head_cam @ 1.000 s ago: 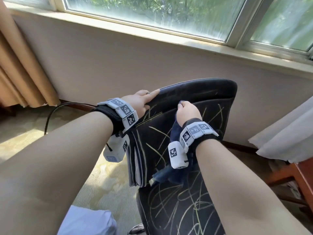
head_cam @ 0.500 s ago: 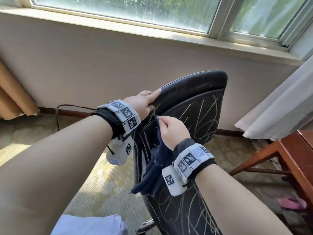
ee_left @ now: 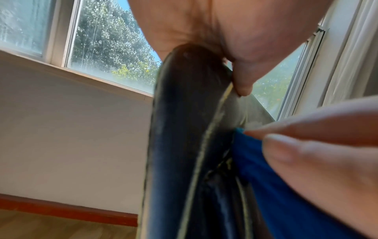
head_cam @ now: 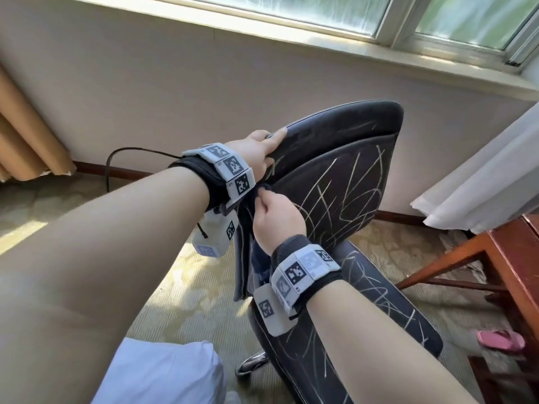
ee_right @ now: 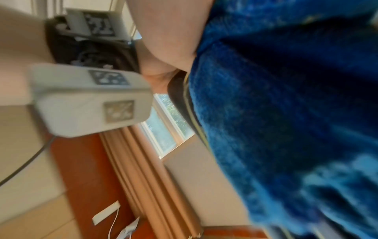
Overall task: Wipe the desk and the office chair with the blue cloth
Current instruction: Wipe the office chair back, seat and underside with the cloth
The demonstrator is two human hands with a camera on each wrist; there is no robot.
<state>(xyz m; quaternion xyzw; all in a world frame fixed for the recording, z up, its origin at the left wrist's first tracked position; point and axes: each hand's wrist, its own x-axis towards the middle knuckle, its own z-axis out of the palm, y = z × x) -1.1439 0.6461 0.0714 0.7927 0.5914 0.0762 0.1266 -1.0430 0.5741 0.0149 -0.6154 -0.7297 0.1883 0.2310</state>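
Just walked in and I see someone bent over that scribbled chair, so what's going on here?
A person is wiping the office chair. Their left hand grips the top corner of the backrest to steady it, while the right hand holds the blue cloth bunched against the backrest's left edge. The dark upholstery carries pale scribble lines on backrest and seat. A wooden desk stands to the right, with nothing touching it.

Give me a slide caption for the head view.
Left hand steadies the office chair while right hand wipes with the blue cloth.
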